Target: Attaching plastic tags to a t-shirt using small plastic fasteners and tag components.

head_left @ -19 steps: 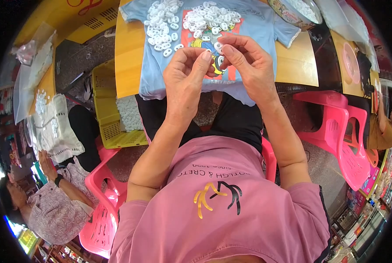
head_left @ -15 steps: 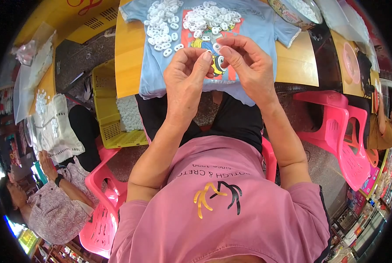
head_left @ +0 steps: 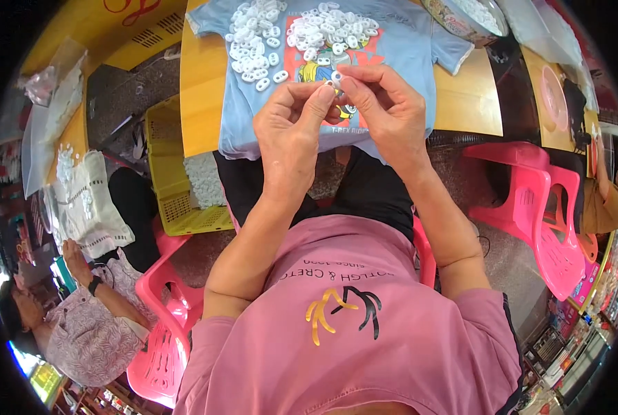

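Wearing a pink shirt (head_left: 343,360) with short sleeves (head_left: 485,321), bearing dark lettering (head_left: 354,265) and a branching emblem (head_left: 373,305) in yellow and black; showing black trim (head_left: 514,339) at right; wearing black trousers (head_left: 375,183).

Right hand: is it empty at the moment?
No, the right hand pinches a small white piece above the light-blue T-shirt.

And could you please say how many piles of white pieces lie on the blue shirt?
2: left pile beside the sleeve, right pile over the print; more may be hidden beyond the top edge.
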A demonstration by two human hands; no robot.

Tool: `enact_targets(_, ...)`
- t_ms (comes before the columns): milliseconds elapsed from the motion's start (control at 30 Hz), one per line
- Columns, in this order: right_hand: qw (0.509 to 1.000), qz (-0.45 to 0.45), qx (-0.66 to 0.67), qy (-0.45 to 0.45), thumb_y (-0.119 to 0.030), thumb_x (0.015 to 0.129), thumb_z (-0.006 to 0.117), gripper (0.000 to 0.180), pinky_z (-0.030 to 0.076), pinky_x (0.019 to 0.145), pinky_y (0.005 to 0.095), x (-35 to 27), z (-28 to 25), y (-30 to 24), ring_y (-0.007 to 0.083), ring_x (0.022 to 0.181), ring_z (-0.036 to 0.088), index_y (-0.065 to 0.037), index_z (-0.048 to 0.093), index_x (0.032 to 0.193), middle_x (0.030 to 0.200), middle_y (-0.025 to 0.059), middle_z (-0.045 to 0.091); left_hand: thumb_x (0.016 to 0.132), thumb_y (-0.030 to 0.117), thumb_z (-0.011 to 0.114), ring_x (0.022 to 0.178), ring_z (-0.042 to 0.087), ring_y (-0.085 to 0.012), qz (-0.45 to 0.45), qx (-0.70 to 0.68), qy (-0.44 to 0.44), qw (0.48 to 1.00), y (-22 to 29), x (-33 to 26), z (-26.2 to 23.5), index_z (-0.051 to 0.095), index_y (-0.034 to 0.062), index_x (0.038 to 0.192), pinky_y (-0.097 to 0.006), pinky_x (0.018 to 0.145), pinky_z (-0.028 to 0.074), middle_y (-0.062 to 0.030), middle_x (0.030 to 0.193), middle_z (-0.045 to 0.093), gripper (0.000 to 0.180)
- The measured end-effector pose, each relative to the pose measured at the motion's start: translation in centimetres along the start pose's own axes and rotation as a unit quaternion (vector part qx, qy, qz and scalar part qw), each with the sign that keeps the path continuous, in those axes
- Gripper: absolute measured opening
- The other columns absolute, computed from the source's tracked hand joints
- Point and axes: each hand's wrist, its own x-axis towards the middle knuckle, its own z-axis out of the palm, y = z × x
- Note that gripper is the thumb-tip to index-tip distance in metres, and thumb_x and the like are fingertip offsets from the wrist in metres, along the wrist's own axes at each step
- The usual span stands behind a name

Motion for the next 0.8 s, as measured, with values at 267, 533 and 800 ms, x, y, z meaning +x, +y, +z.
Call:
enact_targets(267, 0.997, 0.069, 0.023, -0.032, -0.008, 0.094, 0.062, 0.021, 0.054, 0.077, 0.0251, 0.1, -0.4, -0.1, 0.0127, 0.086, 0.066, 0.003, 0.064, 0.112, 0.096, 0.0063, 0.067, 0.091, 0.007, 0.064, 0.072, 0.063, -0.0114, -0.014, -0.006, -0.009, 1.0, -0.4, 0.0, -0.7, 0.063, -0.0033, 0.093, -0.025, 0.067, 0.052, -0.0094, 0.083, 0.068, 0.011)
enact_targets(533, 0.998, 0.037, 0.025, -0.047, -0.008, 0.094, 0.062, 0.02, 0.053, 0.078, 0.0249, 0.1, -0.4, 0.0, 0.0119, 0.086, 0.065, 0.003, 0.064, 0.111, 0.095, 0.0065, 0.067, 0.09, 0.009, 0.066, 0.071, 0.061, -0.0117, -0.026, -0.018, -0.029, 0.999, 0.1, 0.2, -1.2, 0.063, -0.003, 0.092, -0.025, 0.067, 0.049, -0.0099, 0.083, 0.068, 0.013)
enact_targets(800, 0.999, 0.037, 0.038, -0.008, -0.007, 0.094, 0.062, 0.018, 0.053, 0.077, 0.0231, -0.4, 0.6, -0.9, 0.0098, 0.085, 0.064, 0.001, 0.064, 0.109, 0.096, 0.0041, 0.066, 0.089, 0.011, 0.067, 0.07, 0.06, -0.013, -0.074, -0.077, -0.019, 0.994, 0.6, 0.2, -0.9, 0.063, -0.0022, 0.092, -0.027, 0.066, 0.05, -0.0099, 0.083, 0.067, 0.014)
